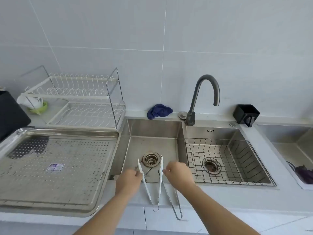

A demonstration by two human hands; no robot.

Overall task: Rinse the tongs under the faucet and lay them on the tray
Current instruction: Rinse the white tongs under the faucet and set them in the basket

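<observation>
White-armed tongs (160, 177) are spread in a V over the front of the left sink basin (153, 131), their wire loop end toward me above the counter edge. My left hand (130, 181) pinches the left arm and my right hand (179, 175) pinches the right arm. A second pair, bare metal tongs (175, 210), lies across the sink's front rim just right of the white ones, partly under my right wrist. The dark curved faucet (204, 92) stands behind the basins, with no water visible. The perforated steel tray (55, 184) lies on the counter to the left.
A wire basket (237, 167) sits in the right basin. A white dish rack (81, 102) stands behind the tray, a blue cloth (159, 111) lies by the faucet, and a black holder (246, 113) sits at the right. Another sink (291, 141) is at far right.
</observation>
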